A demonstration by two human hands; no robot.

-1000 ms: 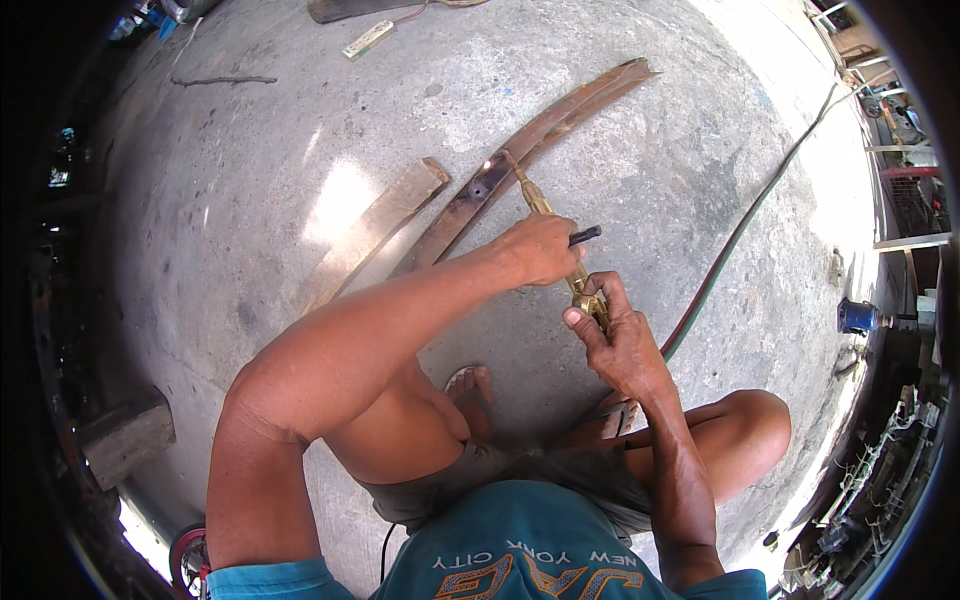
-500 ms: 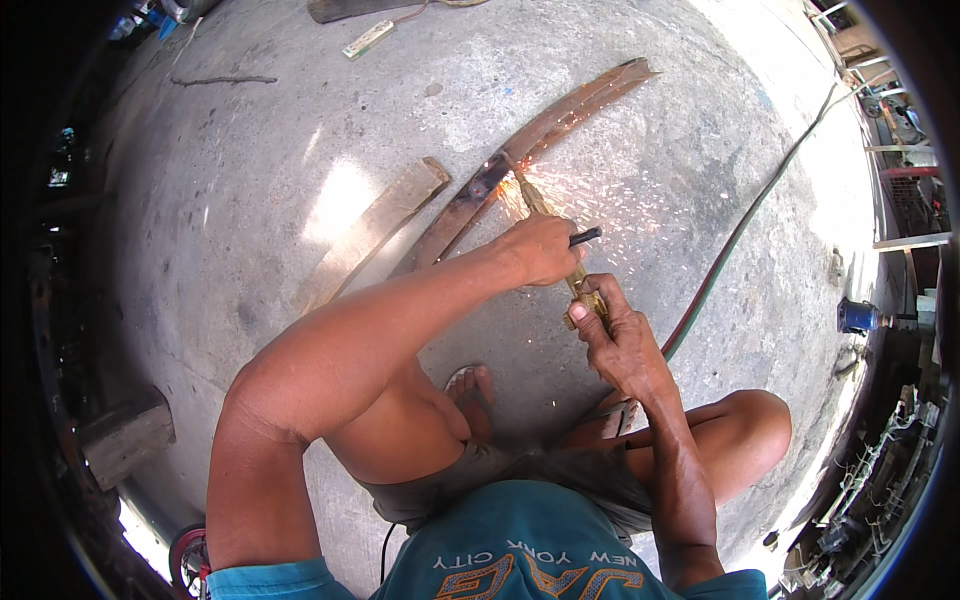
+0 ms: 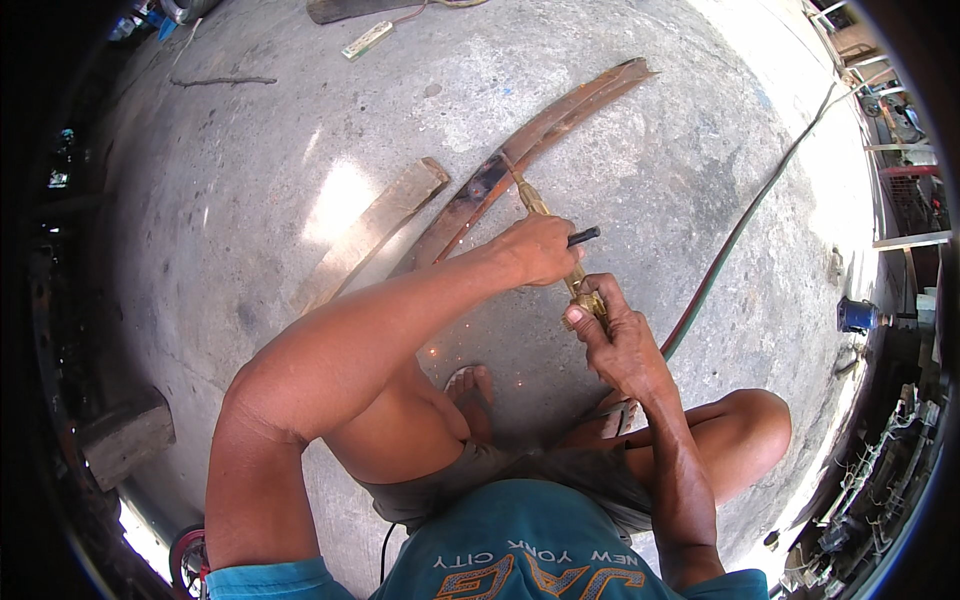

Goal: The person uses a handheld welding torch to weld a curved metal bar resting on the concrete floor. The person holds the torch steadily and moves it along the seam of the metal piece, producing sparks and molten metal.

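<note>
I crouch over a long rusty steel channel (image 3: 578, 108) lying on the concrete. A brass cutting torch (image 3: 531, 194) has its tip at a dark scorched patch on the channel. My left hand (image 3: 535, 250) is closed around the torch's middle, with a short black rod (image 3: 588, 234) sticking out by the fingers. My right hand (image 3: 620, 350) grips the valve end, thumb on a brass fitting. Red and green hoses (image 3: 715, 265) run over the floor beside it. A wooden plank (image 3: 378, 222) lies left of the channel. A few small sparks show near my feet.
A dark wooden block (image 3: 125, 440) is at the left. A white power strip (image 3: 368, 40) and a stick (image 3: 222, 80) lie farther ahead. A blue metal object (image 3: 858, 316) stands at the right, with piled scrap (image 3: 872, 470) along the lower right edge.
A bright spray of sparks burst from the torch tip half a second ago and has mostly died away, leaving a few specks. My hands have barely moved.
</note>
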